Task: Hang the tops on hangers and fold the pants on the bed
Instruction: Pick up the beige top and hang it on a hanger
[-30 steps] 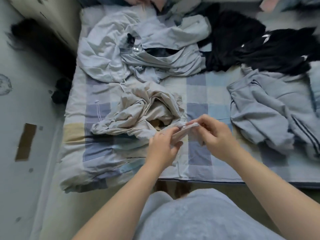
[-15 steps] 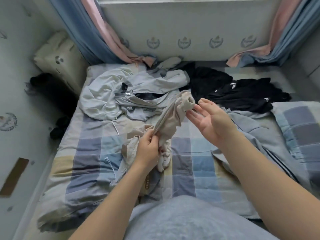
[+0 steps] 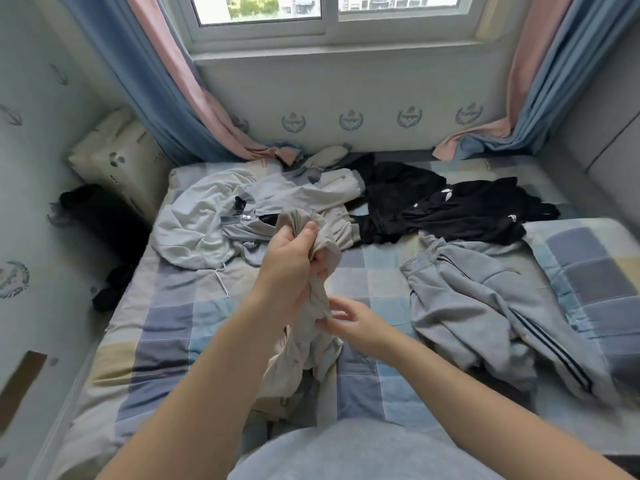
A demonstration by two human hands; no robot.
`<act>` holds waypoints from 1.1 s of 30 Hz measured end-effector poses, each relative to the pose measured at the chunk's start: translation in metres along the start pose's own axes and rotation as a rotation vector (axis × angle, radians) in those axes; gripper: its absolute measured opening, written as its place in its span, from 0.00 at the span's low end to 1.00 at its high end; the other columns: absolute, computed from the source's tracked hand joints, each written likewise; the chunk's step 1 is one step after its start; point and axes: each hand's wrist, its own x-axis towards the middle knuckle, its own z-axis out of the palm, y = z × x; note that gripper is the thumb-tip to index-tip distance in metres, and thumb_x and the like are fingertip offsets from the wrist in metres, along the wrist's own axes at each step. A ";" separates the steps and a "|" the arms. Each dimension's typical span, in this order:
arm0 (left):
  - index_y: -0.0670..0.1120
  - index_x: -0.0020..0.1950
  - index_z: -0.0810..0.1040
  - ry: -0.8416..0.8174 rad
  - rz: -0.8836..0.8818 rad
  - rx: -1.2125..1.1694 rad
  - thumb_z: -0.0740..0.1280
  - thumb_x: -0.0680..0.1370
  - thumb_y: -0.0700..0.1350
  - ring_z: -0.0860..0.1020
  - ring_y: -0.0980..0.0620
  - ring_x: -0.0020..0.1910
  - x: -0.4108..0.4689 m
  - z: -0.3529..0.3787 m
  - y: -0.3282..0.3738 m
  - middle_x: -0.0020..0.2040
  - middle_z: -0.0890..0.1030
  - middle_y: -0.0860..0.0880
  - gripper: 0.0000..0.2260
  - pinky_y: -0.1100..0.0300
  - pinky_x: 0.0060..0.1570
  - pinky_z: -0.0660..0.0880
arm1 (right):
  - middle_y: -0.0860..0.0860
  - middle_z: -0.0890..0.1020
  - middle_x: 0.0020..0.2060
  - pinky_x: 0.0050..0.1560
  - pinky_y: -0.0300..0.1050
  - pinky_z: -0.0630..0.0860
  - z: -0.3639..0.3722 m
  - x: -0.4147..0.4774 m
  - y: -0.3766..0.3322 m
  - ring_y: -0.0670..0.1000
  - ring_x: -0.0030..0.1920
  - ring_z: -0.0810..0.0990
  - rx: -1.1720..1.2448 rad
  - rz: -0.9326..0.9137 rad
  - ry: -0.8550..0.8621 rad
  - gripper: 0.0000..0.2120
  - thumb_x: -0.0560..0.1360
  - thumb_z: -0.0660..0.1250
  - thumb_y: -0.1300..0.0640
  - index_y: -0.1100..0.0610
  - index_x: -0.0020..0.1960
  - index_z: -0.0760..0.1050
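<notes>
The left hand (image 3: 294, 261) is raised over the bed (image 3: 180, 327), fingers curled tight around the bunched top of a beige garment (image 3: 298, 358), which hangs down to the checked sheet. The right hand (image 3: 349, 322) touches the cloth lower down; blur hides whether it pinches. Grey striped pants (image 3: 485, 306) lie to the right, black clothes (image 3: 450, 209) behind.

1. Window (image 3: 330, 19): white frame, set in the far wall above a sill.
2. Curtains: blue with pink lining; left curtain (image 3: 162, 81) and right curtain (image 3: 543, 74) both hang to the mattress corners.
3. Wall border (image 3: 350, 120): row of crest emblems under the sill.
4. Cream cushion (image 3: 117, 161): leans against the left wall.
5. Checked pillow (image 3: 588, 271): lies at the right.
6. Grey padded panel (image 3: 602, 143): stands behind the checked pillow.
</notes>
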 end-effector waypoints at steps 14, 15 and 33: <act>0.45 0.77 0.67 0.264 0.118 0.619 0.70 0.77 0.58 0.75 0.50 0.64 0.017 -0.056 0.024 0.68 0.75 0.48 0.32 0.58 0.58 0.75 | 0.56 0.81 0.32 0.31 0.48 0.82 -0.033 0.006 -0.107 0.58 0.31 0.84 0.057 -0.252 0.340 0.12 0.83 0.61 0.61 0.59 0.41 0.76; 0.47 0.76 0.67 0.276 0.178 0.647 0.72 0.74 0.60 0.75 0.51 0.64 0.010 -0.055 0.019 0.67 0.74 0.49 0.35 0.57 0.60 0.74 | 0.56 0.82 0.32 0.32 0.48 0.82 -0.033 0.005 -0.120 0.59 0.32 0.85 0.105 -0.273 0.347 0.11 0.83 0.61 0.61 0.60 0.42 0.76; 0.29 0.46 0.77 0.119 0.226 0.353 0.70 0.80 0.49 0.74 0.45 0.40 0.010 -0.047 0.013 0.39 0.78 0.40 0.21 0.48 0.43 0.71 | 0.45 0.78 0.58 0.53 0.34 0.78 -0.011 -0.001 -0.071 0.43 0.55 0.79 -0.152 -0.169 0.252 0.26 0.71 0.78 0.57 0.52 0.65 0.70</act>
